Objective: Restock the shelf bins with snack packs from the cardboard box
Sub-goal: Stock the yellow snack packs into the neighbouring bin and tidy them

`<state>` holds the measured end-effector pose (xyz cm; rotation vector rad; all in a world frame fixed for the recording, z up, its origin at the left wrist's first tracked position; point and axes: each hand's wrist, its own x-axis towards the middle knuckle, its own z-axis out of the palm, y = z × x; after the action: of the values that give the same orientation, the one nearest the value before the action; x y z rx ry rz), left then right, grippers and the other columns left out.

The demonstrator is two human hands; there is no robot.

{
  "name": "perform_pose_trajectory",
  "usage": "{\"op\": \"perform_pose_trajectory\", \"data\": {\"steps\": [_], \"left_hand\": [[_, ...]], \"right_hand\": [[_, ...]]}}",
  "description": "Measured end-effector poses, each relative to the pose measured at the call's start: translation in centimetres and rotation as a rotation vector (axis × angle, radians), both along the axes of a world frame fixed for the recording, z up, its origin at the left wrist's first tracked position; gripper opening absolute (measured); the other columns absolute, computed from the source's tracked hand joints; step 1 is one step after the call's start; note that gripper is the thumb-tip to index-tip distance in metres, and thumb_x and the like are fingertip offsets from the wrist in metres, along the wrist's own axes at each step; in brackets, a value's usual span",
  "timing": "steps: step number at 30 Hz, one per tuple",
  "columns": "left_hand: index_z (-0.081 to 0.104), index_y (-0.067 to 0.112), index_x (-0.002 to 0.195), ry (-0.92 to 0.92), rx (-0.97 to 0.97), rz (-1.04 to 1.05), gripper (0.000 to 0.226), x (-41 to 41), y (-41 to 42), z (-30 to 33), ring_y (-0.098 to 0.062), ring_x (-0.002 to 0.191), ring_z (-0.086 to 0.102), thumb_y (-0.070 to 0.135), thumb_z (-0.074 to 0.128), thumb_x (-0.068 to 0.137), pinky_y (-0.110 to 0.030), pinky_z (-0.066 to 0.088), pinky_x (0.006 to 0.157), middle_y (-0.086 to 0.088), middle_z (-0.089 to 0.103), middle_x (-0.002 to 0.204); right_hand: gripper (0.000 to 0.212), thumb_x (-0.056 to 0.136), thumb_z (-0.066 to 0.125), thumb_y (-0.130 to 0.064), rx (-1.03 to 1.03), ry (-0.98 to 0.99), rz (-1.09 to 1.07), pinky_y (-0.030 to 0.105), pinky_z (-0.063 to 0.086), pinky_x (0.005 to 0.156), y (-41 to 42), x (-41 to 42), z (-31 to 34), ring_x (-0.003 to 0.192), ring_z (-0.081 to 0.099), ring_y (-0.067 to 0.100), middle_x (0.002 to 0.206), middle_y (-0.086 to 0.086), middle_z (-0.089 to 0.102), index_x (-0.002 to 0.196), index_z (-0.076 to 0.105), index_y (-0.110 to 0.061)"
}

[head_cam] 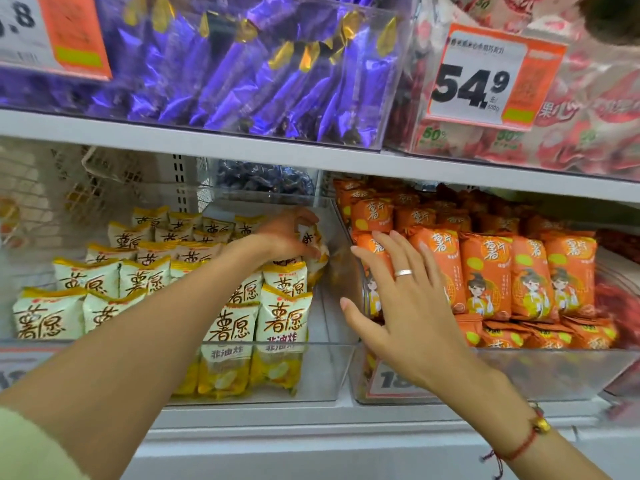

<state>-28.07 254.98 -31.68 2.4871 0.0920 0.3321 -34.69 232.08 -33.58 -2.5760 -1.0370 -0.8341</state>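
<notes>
The left arm is extended forward and upward into the clear bin (332, 372) of white-and-yellow snack packs (280, 320). The left hand (287, 233) is curled downward at the wrist, and one white-and-yellow pack (311, 242) is gripped between its fingers above the back right rows of that bin. The held pack is seen just beside the bin's right wall, above the upright packs below it.

The right hand (401, 306) is raised with fingers straight and spread, nothing being held. Its fingertips are laid against or just before the clear front corner of the neighbouring bin (554, 372); contact cannot be told. A ring (403, 273) is worn on one finger and a red cord bracelet (523, 445) on the wrist. Orange snack packs (485, 275) are stood upright in rows behind this hand, with more lying flat beneath them.

On the shelf above, purple wrapped snacks (242, 71) and a price tag (485, 77) are shown.
</notes>
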Motion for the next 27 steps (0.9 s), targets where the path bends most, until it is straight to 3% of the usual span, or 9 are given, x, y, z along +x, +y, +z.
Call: {"op": "perform_pose_trajectory", "data": {"steps": [3, 6, 11, 16, 19, 22, 25, 27], "left_hand": [[0.049, 0.035, 0.134, 0.012, 0.181, 0.008, 0.057, -0.2, 0.5, 0.5, -0.019, 0.127, 0.047, 0.045, 0.07, 0.082, -0.033, 0.041, 0.104, 0.007, 0.048, 0.142], [0.035, 0.036, 0.145, 0.147, 0.35, 0.014, 0.06, -0.2, 0.4, 0.7, -0.023, 0.139, 0.035, 0.057, 0.05, 0.091, -0.037, 0.031, 0.112, 0.003, 0.032, 0.155], [0.02, 0.03, 0.151, 0.235, 0.335, 0.005, 0.066, -0.5, -0.7, 0.7, -0.025, 0.142, 0.029, 0.056, 0.043, 0.094, -0.036, 0.029, 0.113, -0.002, 0.025, 0.158], [0.038, 0.029, 0.145, 0.137, 0.214, 0.026, 0.052, -3.9, -0.8, 1.5, -0.025, 0.134, 0.041, 0.047, 0.045, 0.097, -0.036, 0.035, 0.109, -0.003, 0.04, 0.15], [0.053, 0.028, 0.133, -0.063, 0.089, 0.039, 0.04, -8.4, -1.2, 1.6, -0.018, 0.12, 0.054, 0.04, 0.05, 0.096, -0.036, 0.045, 0.1, 0.001, 0.057, 0.135], [0.062, 0.031, 0.12, -0.351, 0.053, 0.085, 0.027, -15.5, -3.2, 0.4, -0.004, 0.112, 0.053, 0.033, 0.055, 0.094, -0.028, 0.044, 0.092, 0.015, 0.062, 0.122], [0.065, 0.036, 0.107, -0.513, -0.04, 0.168, 0.017, -22.2, -4.4, -1.7, 0.001, 0.104, 0.053, 0.034, 0.057, 0.092, -0.025, 0.042, 0.087, 0.022, 0.063, 0.108], [0.065, 0.035, 0.102, -0.534, -0.132, 0.2, 0.016, -25.2, -4.4, -4.4, -0.002, 0.097, 0.059, 0.036, 0.054, 0.092, -0.026, 0.046, 0.081, 0.021, 0.064, 0.1]], "right_hand": [[0.062, 0.086, 0.032, -0.058, 0.005, -0.014, -0.004, 0.04, 0.004, 0.119, 0.0, 0.1, -0.1, 0.144, 0.02, 0.02, 0.149, 0.002, 0.035, 0.138, 0.045, -0.025], [0.062, 0.086, 0.033, -0.058, 0.003, -0.022, -0.011, 0.04, 0.003, 0.119, 0.1, 0.2, -0.1, 0.144, 0.019, 0.019, 0.149, 0.002, 0.035, 0.138, 0.044, -0.026], [0.062, 0.087, 0.031, -0.058, -0.028, -0.008, -0.007, 0.04, 0.001, 0.119, -0.1, 0.2, -0.2, 0.145, 0.015, 0.019, 0.152, 0.003, 0.031, 0.14, 0.039, -0.027], [0.072, 0.087, 0.021, -0.069, -0.098, 0.046, -0.031, 0.04, -0.002, 0.12, -0.4, -0.3, 0.6, 0.148, 0.005, 0.02, 0.157, 0.003, 0.02, 0.146, 0.03, -0.029], [0.069, 0.088, 0.03, -0.066, -0.067, -0.024, -0.032, 0.046, 0.014, 0.119, -0.7, -1.5, 1.4, 0.145, 0.015, 0.022, 0.155, 0.003, 0.027, 0.143, 0.038, -0.025], [0.04, 0.089, 0.05, -0.042, 0.116, -0.189, 0.15, 0.042, 0.044, 0.097, -1.1, -4.1, 1.7, 0.121, 0.047, 0.022, 0.129, 0.004, 0.056, 0.121, 0.06, -0.019], [0.021, 0.089, 0.051, -0.03, 0.118, -0.149, 0.341, 0.03, 0.048, 0.068, -1.5, -7.3, -0.5, 0.085, 0.059, 0.014, 0.09, -0.006, 0.064, 0.101, 0.066, -0.021], [0.025, 0.089, 0.044, -0.038, -0.071, 0.031, 0.378, 0.03, 0.048, 0.062, -1.7, -9.0, -3.2, 0.079, 0.062, 0.011, 0.083, -0.012, 0.064, 0.101, 0.064, -0.028]]}}
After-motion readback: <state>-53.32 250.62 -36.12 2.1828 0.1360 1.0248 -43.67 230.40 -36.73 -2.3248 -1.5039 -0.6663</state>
